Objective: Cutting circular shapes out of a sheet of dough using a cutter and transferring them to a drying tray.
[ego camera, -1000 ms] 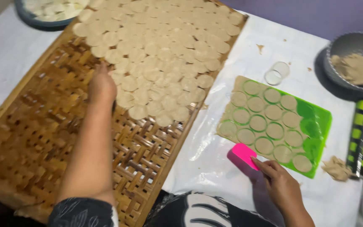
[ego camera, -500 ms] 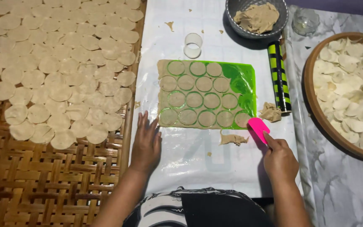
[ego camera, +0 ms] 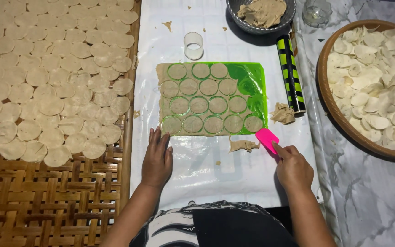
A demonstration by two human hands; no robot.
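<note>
Your left hand [ego camera: 157, 158] is lying flat with fingers spread and holding nothing, pressing the white plastic sheet [ego camera: 193, 169] just below the green rectangular mat [ego camera: 251, 77] of rolled dough cut into rounds. Your right hand [ego camera: 292, 168] is gripping a bright pink plastic scraper [ego camera: 267, 138] with its fingers closed around the handle, the blade sitting just off the mat's lower right corner, beside a torn beige dough scrap [ego camera: 243, 145]. To your left, a woven bamboo tray [ego camera: 37, 201] is carrying rows of pale dough discs; to your right, a round wooden bowl [ego camera: 329, 98] is resting on a marble-patterned surface [ego camera: 380, 201].
</note>
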